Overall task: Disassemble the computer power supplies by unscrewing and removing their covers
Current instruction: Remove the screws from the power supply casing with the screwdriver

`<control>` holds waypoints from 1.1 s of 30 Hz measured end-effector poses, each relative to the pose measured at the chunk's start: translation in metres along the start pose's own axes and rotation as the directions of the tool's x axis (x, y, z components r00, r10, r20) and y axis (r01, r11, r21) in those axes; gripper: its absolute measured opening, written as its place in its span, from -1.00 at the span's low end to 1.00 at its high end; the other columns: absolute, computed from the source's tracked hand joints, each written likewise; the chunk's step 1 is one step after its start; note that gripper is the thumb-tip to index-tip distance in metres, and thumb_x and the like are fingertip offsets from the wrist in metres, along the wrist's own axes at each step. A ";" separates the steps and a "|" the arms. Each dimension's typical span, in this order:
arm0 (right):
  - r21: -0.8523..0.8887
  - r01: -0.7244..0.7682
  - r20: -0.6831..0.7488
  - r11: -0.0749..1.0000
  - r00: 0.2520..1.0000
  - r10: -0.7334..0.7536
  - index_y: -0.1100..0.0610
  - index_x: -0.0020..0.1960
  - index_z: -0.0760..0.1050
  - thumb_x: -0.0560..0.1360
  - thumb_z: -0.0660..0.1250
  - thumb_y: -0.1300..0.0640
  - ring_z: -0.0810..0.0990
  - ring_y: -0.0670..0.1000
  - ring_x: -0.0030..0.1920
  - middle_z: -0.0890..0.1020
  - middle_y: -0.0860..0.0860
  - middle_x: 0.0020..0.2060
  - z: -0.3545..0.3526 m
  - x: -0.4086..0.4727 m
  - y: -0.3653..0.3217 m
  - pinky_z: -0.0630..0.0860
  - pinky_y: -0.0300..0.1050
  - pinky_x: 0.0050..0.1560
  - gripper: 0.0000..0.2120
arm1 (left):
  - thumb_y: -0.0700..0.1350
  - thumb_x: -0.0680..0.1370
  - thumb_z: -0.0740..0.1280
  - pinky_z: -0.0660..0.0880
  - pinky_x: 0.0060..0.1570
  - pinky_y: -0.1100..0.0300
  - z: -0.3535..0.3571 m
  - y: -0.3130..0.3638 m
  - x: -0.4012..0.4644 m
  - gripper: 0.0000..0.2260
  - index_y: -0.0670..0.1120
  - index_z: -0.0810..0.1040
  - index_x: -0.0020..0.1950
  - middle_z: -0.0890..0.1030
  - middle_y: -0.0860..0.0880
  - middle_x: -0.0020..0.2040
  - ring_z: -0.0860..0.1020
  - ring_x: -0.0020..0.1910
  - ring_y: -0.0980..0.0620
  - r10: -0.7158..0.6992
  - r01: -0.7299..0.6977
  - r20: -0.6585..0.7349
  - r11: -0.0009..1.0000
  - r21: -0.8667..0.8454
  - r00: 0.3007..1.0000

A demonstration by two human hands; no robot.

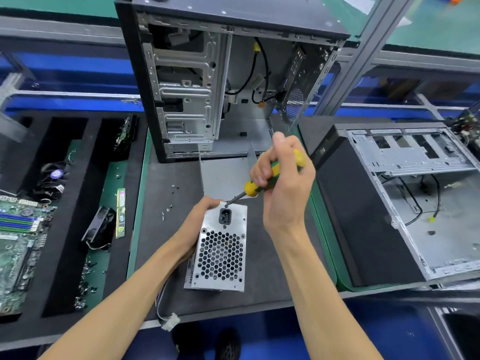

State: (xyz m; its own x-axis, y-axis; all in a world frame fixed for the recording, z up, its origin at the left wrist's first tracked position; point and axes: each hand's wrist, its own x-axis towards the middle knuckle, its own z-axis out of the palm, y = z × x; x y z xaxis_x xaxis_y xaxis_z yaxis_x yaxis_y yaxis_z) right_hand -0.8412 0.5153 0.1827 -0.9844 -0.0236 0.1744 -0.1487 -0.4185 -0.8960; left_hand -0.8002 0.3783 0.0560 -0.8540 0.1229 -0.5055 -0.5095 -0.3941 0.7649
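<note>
A silver power supply stands on end on the dark mat, its honeycomb fan grille and black power socket facing up at me. My left hand grips its left side and top corner. My right hand holds a yellow and green screwdriver by the handle. The screwdriver's tip sits on a screw at the supply's top edge, just above the socket. A bundle of wires with a white connector hangs from the supply over the table's front edge.
An open, gutted computer case stands upright behind the supply. A second open case lies on its side at the right. Loose screws lie on the mat. Trays at the left hold a motherboard, a fan and a memory stick.
</note>
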 end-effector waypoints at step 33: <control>0.015 -0.031 -0.038 0.999 0.999 0.031 0.04 -0.35 0.32 0.60 0.30 0.12 0.26 0.01 -0.50 0.32 -0.01 -0.51 -0.004 0.004 0.012 0.31 -0.18 -0.43 -0.64 | 0.12 0.49 0.17 0.46 -0.33 0.15 -0.005 -0.001 0.006 -0.71 -0.03 0.57 -0.15 0.50 -0.09 -0.28 0.47 -0.37 -0.04 0.018 -0.023 0.084 0.998 0.063 0.996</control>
State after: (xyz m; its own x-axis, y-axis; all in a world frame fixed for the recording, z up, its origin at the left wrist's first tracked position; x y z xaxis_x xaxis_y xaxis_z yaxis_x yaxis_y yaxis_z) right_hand -0.8477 0.5139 0.1710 -0.9914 -0.0024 0.1309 -0.1171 -0.4314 -0.8945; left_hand -0.8043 0.3745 0.0501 -0.8688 0.1919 -0.4565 -0.4952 -0.3387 0.8001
